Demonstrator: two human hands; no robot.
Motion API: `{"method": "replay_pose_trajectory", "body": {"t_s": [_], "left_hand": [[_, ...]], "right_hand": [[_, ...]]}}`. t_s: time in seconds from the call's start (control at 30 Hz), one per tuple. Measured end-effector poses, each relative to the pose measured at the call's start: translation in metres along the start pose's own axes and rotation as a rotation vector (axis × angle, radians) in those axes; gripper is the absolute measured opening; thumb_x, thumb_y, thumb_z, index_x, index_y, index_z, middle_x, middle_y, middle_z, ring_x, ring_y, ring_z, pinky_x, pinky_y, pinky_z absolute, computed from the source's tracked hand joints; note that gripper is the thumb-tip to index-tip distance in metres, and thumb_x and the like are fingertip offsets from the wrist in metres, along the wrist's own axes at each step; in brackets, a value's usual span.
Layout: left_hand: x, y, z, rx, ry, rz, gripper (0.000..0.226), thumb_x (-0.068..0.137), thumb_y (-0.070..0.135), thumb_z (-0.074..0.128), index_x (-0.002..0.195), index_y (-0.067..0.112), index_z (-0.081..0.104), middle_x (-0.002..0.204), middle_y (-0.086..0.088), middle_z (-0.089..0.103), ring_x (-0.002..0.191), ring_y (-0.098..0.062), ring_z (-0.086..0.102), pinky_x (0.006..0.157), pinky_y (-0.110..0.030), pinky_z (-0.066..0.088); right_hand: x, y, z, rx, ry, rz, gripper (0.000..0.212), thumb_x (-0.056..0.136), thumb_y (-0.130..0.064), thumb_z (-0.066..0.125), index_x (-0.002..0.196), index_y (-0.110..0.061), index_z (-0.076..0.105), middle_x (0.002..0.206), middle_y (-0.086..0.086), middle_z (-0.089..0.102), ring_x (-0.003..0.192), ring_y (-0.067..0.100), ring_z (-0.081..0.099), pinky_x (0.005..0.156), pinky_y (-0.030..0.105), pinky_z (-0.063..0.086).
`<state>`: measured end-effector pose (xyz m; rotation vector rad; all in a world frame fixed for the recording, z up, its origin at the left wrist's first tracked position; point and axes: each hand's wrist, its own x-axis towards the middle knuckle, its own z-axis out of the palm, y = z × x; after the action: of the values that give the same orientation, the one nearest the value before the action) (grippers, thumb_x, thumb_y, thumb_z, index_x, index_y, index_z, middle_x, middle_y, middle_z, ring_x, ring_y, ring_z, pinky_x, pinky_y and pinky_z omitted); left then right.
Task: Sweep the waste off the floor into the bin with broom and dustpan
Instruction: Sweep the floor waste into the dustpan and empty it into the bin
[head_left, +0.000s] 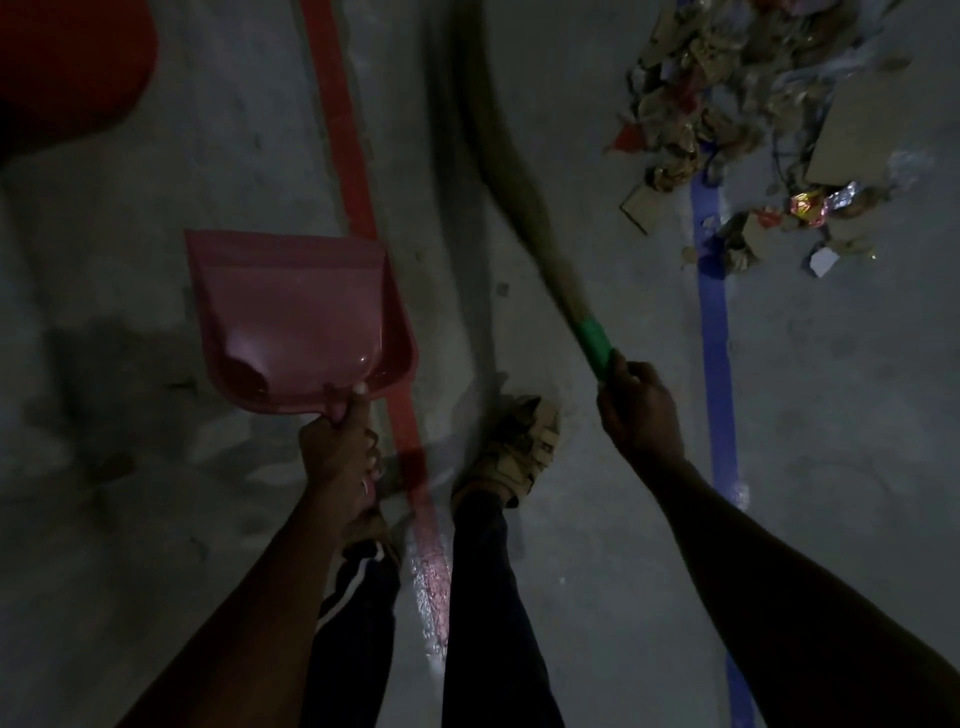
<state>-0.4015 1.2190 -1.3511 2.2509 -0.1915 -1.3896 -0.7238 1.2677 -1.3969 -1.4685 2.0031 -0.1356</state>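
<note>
head view, dim light. the left hand (340, 447) grips the handle of a pink dustpan (296, 317), fingers curled round it; the pan is held out in front of the person, its open mouth pointing away from them, and its right edge overlaps a red floor stripe (345, 161). whether the pan touches the floor cannot be told. the right hand (641, 410) holds the broom (519, 171) by its green handle sleeve (595, 345), fingers wrapped round it; the bristle bundle runs up and away from the hand, blurred, with its far end out of frame at the top. the waste (743, 104), a heap of crumpled paper, cardboard scraps and shiny wrappers, lies on the grey concrete floor (831, 389) at upper right, apart from both tools and partly across a blue floor stripe (717, 332). a sandalled foot (519, 447) stands between the two stripes. a dark red object (67, 67) fills the upper left corner; what it is cannot be told.
</note>
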Motion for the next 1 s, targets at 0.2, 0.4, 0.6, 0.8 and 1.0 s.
{"method": "replay_pose_trajectory", "body": {"t_s": [0.2,0.4,0.6,0.8,1.0], "left_hand": [[0.002,-0.002,-0.014,0.013,-0.01,0.002,0.049,0.092,0.049,0.07,0.063,0.021,0.041,0.045,0.004,0.037,0.033,-0.009,0.032,0.038,-0.018,0.028],[0.0,0.001,-0.012,0.024,-0.1,-0.003,0.052,0.091,0.052,0.07,0.056,0.023,0.046,0.044,0.001,0.039,0.031,-0.012,0.033,0.046,-0.022,0.03],[0.005,0.024,-0.005,0.052,-0.158,0.032,0.051,0.088,0.051,0.073,0.066,0.017,0.044,0.047,-0.001,0.041,0.033,-0.012,0.034,0.04,-0.021,0.031],[0.009,0.048,-0.007,0.078,-0.25,0.052,0.05,0.087,0.05,0.073,0.067,0.016,0.043,0.049,-0.001,0.04,0.035,-0.012,0.033,0.04,-0.022,0.032],[0.007,0.075,0.001,0.131,-0.337,0.107,0.056,0.09,0.054,0.07,0.061,0.014,0.043,0.049,-0.003,0.042,0.036,-0.015,0.035,0.043,-0.024,0.032]], "right_hand": [[-0.011,-0.016,0.04,-0.179,-0.329,-0.076,0.064,0.09,-0.04,0.038,0.146,-0.009,0.042,0.113,0.019,0.056,0.084,0.035,0.061,0.065,0.035,0.05],[-0.004,-0.006,0.017,-0.239,-0.147,0.142,0.05,0.1,-0.031,0.048,0.148,-0.019,0.037,0.111,0.013,0.052,0.071,0.027,0.055,0.057,0.037,0.051],[0.014,-0.005,-0.008,-0.201,0.088,0.302,0.05,0.099,-0.025,0.048,0.146,-0.013,0.035,0.121,0.019,0.053,0.076,0.034,0.059,0.062,0.049,0.056],[-0.014,-0.028,0.008,-0.137,0.069,0.155,0.055,0.095,-0.026,0.054,0.146,-0.012,0.038,0.121,0.017,0.053,0.072,0.028,0.061,0.054,0.044,0.056],[-0.045,-0.073,0.068,-0.175,-0.192,0.093,0.058,0.094,-0.031,0.053,0.148,-0.014,0.039,0.125,0.016,0.053,0.068,0.033,0.061,0.052,0.041,0.054]]}}
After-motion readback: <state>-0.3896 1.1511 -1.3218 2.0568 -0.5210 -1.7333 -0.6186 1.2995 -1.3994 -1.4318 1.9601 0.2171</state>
